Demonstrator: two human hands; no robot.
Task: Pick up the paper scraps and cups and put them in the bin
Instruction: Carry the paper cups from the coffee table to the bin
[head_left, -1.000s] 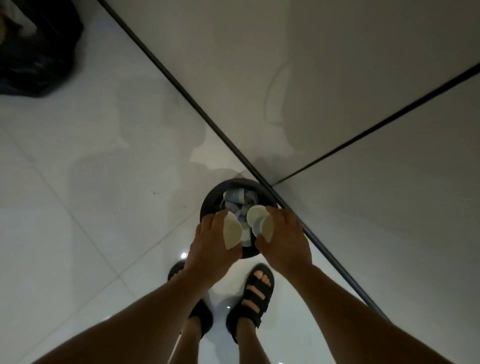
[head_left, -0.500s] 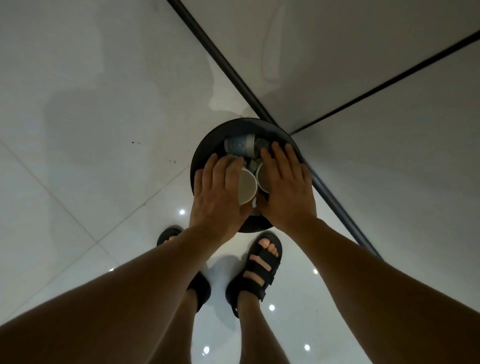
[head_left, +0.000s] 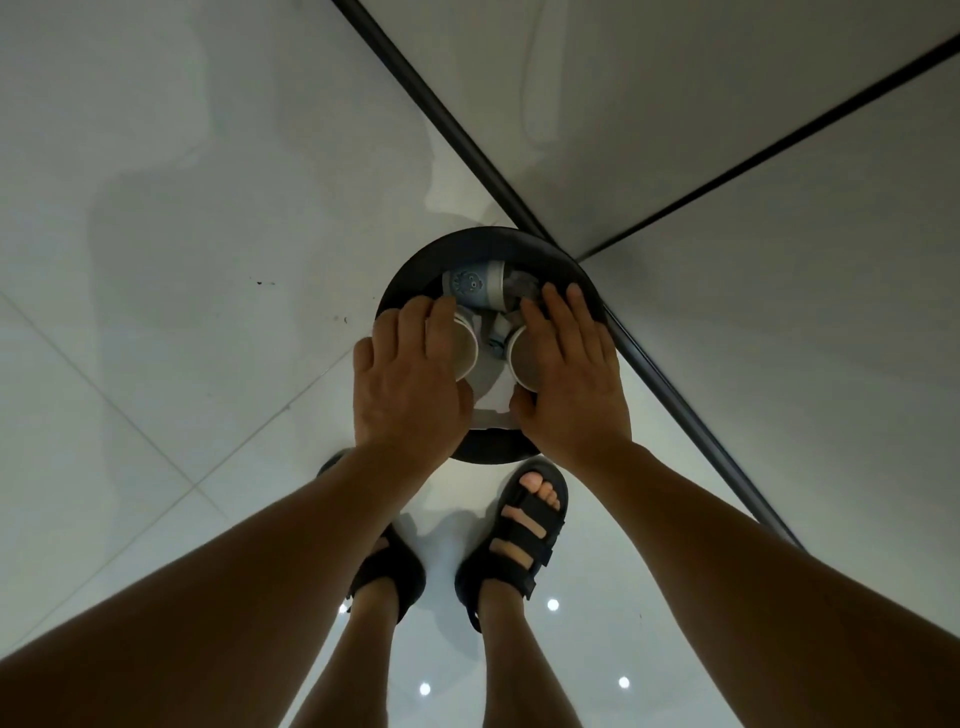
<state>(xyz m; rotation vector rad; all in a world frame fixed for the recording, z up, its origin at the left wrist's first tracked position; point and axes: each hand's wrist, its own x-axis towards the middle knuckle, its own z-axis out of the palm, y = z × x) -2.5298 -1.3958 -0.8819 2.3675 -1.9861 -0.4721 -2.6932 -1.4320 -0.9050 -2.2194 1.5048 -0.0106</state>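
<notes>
A round black bin (head_left: 493, 241) stands on the white tiled floor in a corner. Both hands reach down into its mouth. My left hand (head_left: 410, 384) grips a pale paper cup (head_left: 466, 349) lying on its side, fingers laid over it. My right hand (head_left: 571, 374) grips a second paper cup (head_left: 522, 361), thumb under its rim. Between the two cups lie white and grey paper scraps (head_left: 491, 384). A blue patterned cup (head_left: 470, 286) lies on its side at the far side of the bin, on crumpled paper.
My feet in black sandals (head_left: 524, 535) stand just in front of the bin. A black skirting strip (head_left: 467, 150) runs diagonally along the wall behind the bin, and a second dark line (head_left: 779, 140) meets it at the corner. Open tiled floor lies to the left.
Both hands came down from above the bin into its mouth with the cups. Since half a second ago the hands and cups have spread slightly apart. The view has moved closer to the bin.
</notes>
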